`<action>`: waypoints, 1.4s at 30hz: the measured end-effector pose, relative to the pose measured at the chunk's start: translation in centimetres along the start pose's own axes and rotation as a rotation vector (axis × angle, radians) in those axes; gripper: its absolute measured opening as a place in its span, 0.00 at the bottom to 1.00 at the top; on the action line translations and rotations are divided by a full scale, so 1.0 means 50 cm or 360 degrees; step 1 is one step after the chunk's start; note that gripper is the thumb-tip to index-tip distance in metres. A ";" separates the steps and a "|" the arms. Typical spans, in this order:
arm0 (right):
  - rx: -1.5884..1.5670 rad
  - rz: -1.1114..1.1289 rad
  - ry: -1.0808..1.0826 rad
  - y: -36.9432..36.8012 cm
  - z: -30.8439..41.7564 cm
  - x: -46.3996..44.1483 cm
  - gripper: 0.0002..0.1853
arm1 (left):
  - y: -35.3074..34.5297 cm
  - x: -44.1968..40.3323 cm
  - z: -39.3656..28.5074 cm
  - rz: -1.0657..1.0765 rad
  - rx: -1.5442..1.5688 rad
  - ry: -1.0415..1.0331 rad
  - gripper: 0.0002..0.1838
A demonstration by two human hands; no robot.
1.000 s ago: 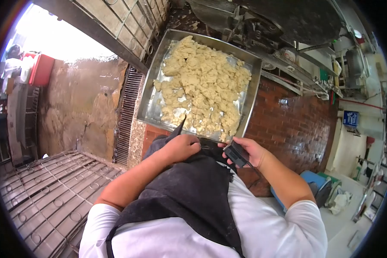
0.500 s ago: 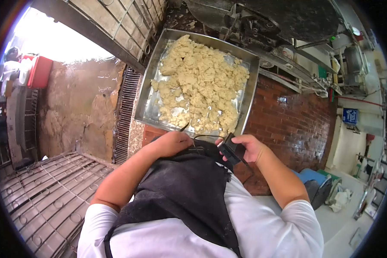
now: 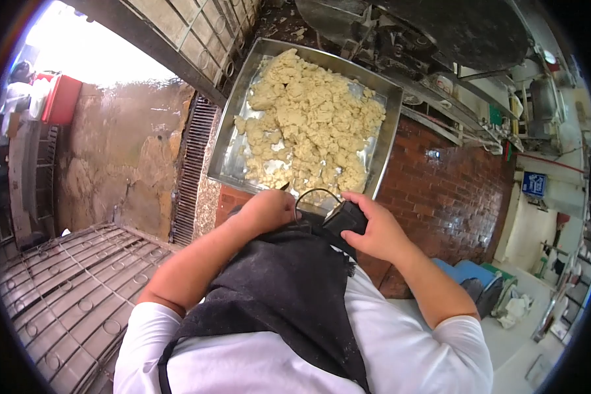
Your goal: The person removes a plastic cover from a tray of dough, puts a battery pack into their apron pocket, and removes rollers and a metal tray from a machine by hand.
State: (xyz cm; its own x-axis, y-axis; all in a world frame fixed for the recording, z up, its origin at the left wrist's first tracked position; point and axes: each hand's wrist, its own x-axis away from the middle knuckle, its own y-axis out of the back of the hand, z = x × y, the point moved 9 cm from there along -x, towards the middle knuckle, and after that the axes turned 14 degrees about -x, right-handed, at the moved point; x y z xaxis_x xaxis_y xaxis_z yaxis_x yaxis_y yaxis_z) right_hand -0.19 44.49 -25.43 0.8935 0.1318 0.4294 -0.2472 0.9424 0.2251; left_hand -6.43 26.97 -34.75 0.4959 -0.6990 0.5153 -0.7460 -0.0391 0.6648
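My right hand grips a small black box-shaped device in front of my dark apron. From the device a thin black cable loops up and over to my left hand. The left fingers are curled closed around the cable's other end, partly out of sight. A short dark pointed piece sticks up beside that hand; what it belongs to is unclear. Just beyond both hands is a large metal tray holding crumbly pale yellow dough. Neither hand touches the dough.
Blackened machinery stands behind the tray. Red brick tiles cover the floor at right, with a blue bin farther back. At left lie a drain grate, wet concrete and a metal gate.
My right hand has turned the black device, and its fingers now wrap over its side. The cable arches higher. My left hand has shifted slightly up, and the whole view has tilted a little.
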 end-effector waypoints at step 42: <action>-0.0520 -0.0701 0.0032 -0.027 -0.120 0.035 0.32 | -0.134 -0.111 -0.044 0.1082 0.0477 -0.0339 0.14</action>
State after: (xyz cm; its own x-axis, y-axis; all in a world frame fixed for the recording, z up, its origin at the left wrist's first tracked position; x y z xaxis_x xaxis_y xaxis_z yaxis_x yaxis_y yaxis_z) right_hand 3.95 45.26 -30.25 0.8939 -0.2942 0.3382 0.2785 0.9557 0.0951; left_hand -3.20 32.69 -40.84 -0.1881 -0.7597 0.6225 -0.9595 0.2775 0.0487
